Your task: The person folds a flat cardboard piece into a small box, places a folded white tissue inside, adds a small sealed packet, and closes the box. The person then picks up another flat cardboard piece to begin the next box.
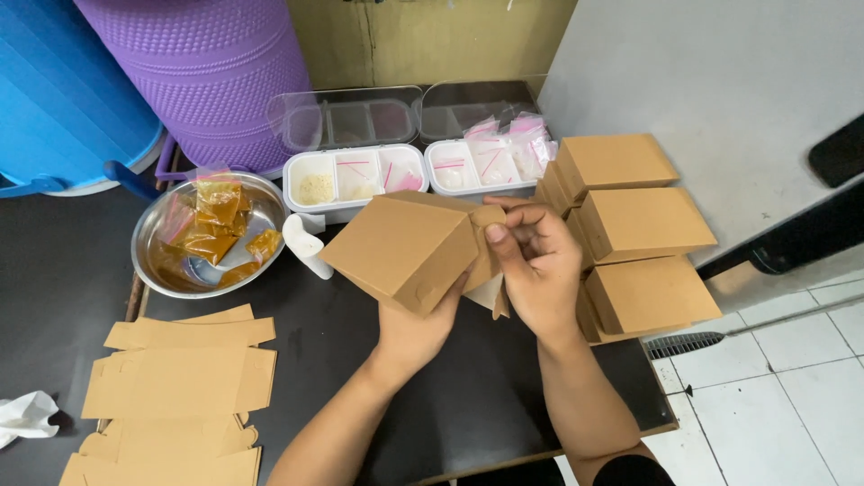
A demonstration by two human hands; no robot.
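Cardboard box [405, 247] up in both hands, held above the dark surface [342, 360], right in the middle of everything. It's a brown, half-formed carton, tilted, with its long axis running from lower left up toward the right, open end facing the right hand [537, 270]. Left hand [416, 331] sits underneath, palm cupping the lower corner, fingers wrapped up around the bottom edge and pressed against the card. Right hand comes in from the side at the box's upper right end, wrist bent, thumb and forefinger pinching a small flap [489, 216] there; the other fingers curl loosely behind. So the flap end lies nearer the right hand, the body of the box nearer the left. To the right of the box, a stack of finished boxes [643, 225]. Left of it, a metal bowl [153, 238] of orange sachets; below that, flat blanks [180, 382]. Behind the box, white compartment trays [355, 175].
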